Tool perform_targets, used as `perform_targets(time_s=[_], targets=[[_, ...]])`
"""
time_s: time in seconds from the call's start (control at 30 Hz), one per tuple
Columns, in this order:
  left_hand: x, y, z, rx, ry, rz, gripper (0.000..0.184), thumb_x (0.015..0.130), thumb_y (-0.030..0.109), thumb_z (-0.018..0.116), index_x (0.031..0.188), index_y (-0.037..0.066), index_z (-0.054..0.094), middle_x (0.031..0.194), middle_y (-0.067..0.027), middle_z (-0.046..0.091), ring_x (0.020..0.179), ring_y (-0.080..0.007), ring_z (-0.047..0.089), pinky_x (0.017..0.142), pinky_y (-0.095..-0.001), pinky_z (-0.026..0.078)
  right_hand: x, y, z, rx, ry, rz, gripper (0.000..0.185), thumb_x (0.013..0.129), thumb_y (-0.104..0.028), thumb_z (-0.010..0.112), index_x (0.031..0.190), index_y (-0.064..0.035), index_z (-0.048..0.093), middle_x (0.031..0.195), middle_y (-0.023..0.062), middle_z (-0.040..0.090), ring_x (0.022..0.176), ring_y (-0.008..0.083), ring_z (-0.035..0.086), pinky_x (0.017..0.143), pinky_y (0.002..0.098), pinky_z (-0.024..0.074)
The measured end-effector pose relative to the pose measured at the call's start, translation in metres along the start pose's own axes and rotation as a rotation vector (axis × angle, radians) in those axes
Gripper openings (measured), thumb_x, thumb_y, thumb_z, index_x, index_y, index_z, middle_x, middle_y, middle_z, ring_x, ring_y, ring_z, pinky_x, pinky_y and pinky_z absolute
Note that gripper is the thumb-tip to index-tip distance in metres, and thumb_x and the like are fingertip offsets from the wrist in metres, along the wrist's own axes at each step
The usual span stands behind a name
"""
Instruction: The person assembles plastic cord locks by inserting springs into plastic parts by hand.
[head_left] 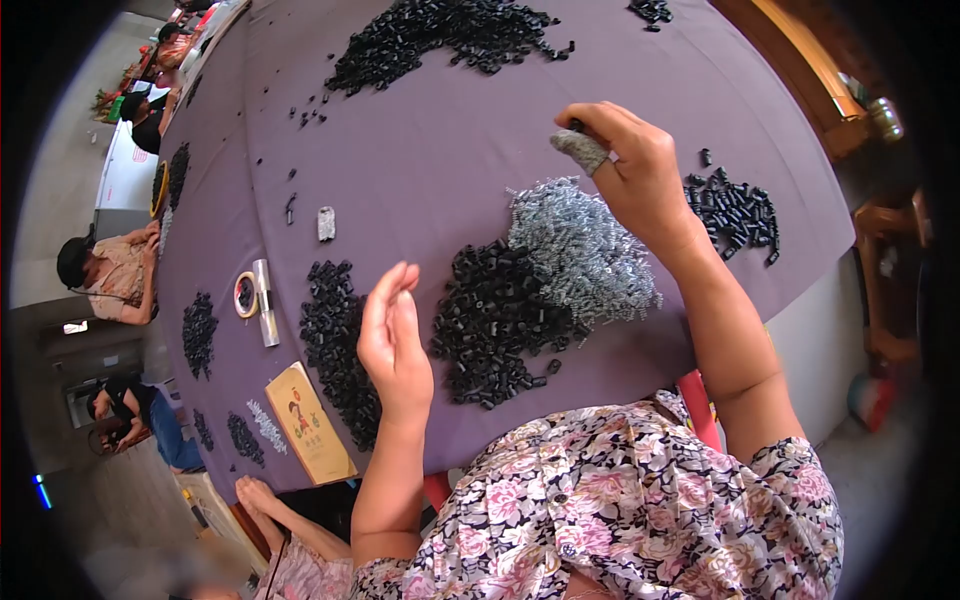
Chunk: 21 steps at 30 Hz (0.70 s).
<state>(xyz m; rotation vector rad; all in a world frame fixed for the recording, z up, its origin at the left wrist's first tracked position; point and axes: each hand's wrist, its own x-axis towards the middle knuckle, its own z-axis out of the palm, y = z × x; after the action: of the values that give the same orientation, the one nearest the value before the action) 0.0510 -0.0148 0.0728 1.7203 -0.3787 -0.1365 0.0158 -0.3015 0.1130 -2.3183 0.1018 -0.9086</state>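
My right hand [640, 165] is raised over the table, its thumb wrapped in a grey finger cover [580, 150]. Thumb and forefinger pinch a small black part [575, 125], mostly hidden by the fingers. Below that hand spreads a pile of silvery screws [580, 250]. Against it lies a heap of short black plastic pieces [490, 320]. My left hand [395, 350] hovers edge-on between this heap and another black pile [335, 340]; its fingers are stretched out and nothing shows in them. More black pieces [735, 215] lie right of my right wrist.
A purple cloth [400, 180] covers the table. A large black pile [440, 40] sits at the far side. Left are a tape roll [246, 295], a clear roll [265, 303] and a yellow booklet [308, 425]. Several people sit along the left edge; one person's hands [262, 495] rest near the booklet.
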Motion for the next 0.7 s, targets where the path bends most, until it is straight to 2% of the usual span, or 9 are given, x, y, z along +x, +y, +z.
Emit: perform_targets(time_s=[0.07, 0.17, 0.2, 0.3, 0.33, 0.4, 0.47, 0.63, 0.7], targets=[[-0.017, -0.015, -0.006, 0.146, -0.030, 0.049, 0.038, 0.100, 0.013, 0.056, 0.133, -0.006, 0.055, 0.134, -0.0215, 0.059, 0.126, -0.0307, 0.056, 0.108, -0.0400, 0.042, -0.004, 0.004, -0.015, -0.083, -0.022, 0.016, 0.020, 0.083, -0.002, 0.069, 0.102, -0.0025, 0.067, 0.092, 0.0139, 0.069, 0.079, 0.0338, 0.067, 0.072, 0.0375, 0.0550], [-0.039, -0.013, -0.007, 0.386, -0.094, 0.179, 0.047, 0.102, 0.018, 0.053, 0.143, -0.005, 0.046, 0.144, -0.0211, 0.052, 0.136, -0.0292, 0.048, 0.114, -0.0426, 0.035, -0.017, 0.014, -0.038, -0.233, -0.081, 0.025, 0.027, 0.078, 0.000, 0.068, 0.106, -0.0037, 0.066, 0.094, 0.0131, 0.068, 0.080, 0.0345, 0.067, 0.072, 0.0398, 0.0549], [-0.045, -0.018, -0.007, 0.380, -0.149, 0.176, 0.065, 0.099, 0.031, 0.059, 0.148, -0.005, 0.038, 0.150, -0.0247, 0.044, 0.141, -0.0348, 0.041, 0.117, -0.0472, 0.030, -0.022, 0.017, -0.044, -0.286, -0.107, 0.039, 0.029, 0.078, 0.001, 0.067, 0.106, -0.0040, 0.066, 0.094, 0.0130, 0.068, 0.080, 0.0348, 0.067, 0.072, 0.0406, 0.0548], [-0.054, -0.021, 0.003, 0.579, -0.210, 0.325, 0.083, 0.093, 0.044, 0.068, 0.148, -0.007, 0.035, 0.150, -0.0286, 0.040, 0.139, -0.0457, 0.039, 0.116, -0.0512, 0.030, -0.035, 0.029, -0.063, -0.455, -0.232, 0.095, 0.035, 0.076, 0.001, 0.066, 0.110, -0.0044, 0.066, 0.101, 0.0121, 0.068, 0.096, 0.0336, 0.064, 0.084, 0.0431, 0.0526], [-0.056, -0.026, 0.004, 0.620, -0.265, 0.320, 0.094, 0.088, 0.054, 0.070, 0.151, -0.004, 0.031, 0.154, -0.0302, 0.033, 0.143, -0.0497, 0.031, 0.117, -0.0569, 0.026, -0.039, 0.031, -0.066, -0.507, -0.255, 0.108, 0.036, 0.075, 0.001, 0.066, 0.111, -0.0042, 0.066, 0.104, 0.0120, 0.068, 0.101, 0.0332, 0.063, 0.087, 0.0430, 0.0517], [-0.057, -0.022, 0.011, 0.659, -0.290, 0.321, 0.096, 0.087, 0.054, 0.071, 0.153, -0.003, 0.029, 0.156, -0.0301, 0.029, 0.145, -0.0498, 0.028, 0.116, -0.0599, 0.024, -0.047, 0.034, -0.071, -0.562, -0.301, 0.149, 0.045, 0.072, 0.003, 0.066, 0.116, -0.0039, 0.066, 0.115, 0.0118, 0.066, 0.114, 0.0321, 0.059, 0.098, 0.0424, 0.0478], [-0.053, -0.024, 0.015, 0.680, -0.317, 0.312, 0.101, 0.084, 0.054, 0.073, 0.155, 0.000, 0.026, 0.159, -0.0298, 0.023, 0.148, -0.0494, 0.022, 0.116, -0.0640, 0.021, -0.054, 0.032, -0.068, -0.561, -0.258, 0.125, 0.048, 0.071, 0.005, 0.065, 0.119, -0.0039, 0.066, 0.119, 0.0119, 0.065, 0.114, 0.0327, 0.059, 0.099, 0.0423, 0.0475], [-0.038, -0.027, 0.024, 0.698, -0.323, 0.299, 0.100, 0.085, 0.053, 0.073, 0.156, 0.001, 0.025, 0.160, -0.0288, 0.024, 0.148, -0.0483, 0.023, 0.115, -0.0634, 0.023, -0.065, 0.021, -0.054, -0.434, -0.148, 0.173, 0.051, 0.071, 0.009, 0.063, 0.121, -0.0030, 0.065, 0.128, 0.0108, 0.063, 0.120, 0.0321, 0.057, 0.101, 0.0412, 0.0485], [-0.032, -0.028, 0.027, 0.685, -0.313, 0.293, 0.098, 0.086, 0.053, 0.072, 0.156, 0.001, 0.026, 0.160, -0.0281, 0.025, 0.147, -0.0478, 0.024, 0.115, -0.0635, 0.023, -0.068, 0.011, -0.051, -0.409, -0.130, 0.074, 0.046, 0.073, 0.002, 0.074, 0.118, -0.0028, 0.066, 0.128, 0.0123, 0.064, 0.117, 0.0323, 0.060, 0.097, 0.0410, 0.0510]])
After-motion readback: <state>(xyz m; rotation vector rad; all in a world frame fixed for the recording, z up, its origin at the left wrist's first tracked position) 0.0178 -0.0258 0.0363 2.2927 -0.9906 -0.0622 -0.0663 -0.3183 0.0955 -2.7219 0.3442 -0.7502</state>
